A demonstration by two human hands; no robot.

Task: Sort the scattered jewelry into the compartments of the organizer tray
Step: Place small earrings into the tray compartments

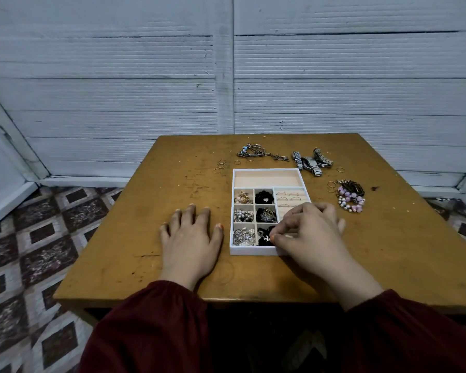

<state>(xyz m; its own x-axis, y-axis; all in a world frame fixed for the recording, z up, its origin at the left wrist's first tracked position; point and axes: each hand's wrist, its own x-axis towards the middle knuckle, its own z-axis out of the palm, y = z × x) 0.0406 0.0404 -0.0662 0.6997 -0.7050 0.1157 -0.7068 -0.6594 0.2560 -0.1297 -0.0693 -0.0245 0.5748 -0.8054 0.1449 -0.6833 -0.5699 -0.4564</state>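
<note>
A white organizer tray (232,211) lies mid-table. Its six small left compartments hold earrings and dark beaded pieces, its ring slots at the right hold several rings (288,198), and its long far compartment (267,179) is bare. My left hand (191,238) lies flat on the table just left of the tray, fingers straight. My right hand (307,232) hovers over the tray's near right corner with curled fingertips pinched together; what they pinch is too small to make out. Loose rings (221,165) lie left of the tray's far edge.
Silver bracelets (253,153) and watches (311,161) lie beyond the tray. Beaded bracelets (350,196) and a few rings (331,185) lie to its right. The wooden table (145,224) backs onto a white panelled wall, with patterned floor to the left.
</note>
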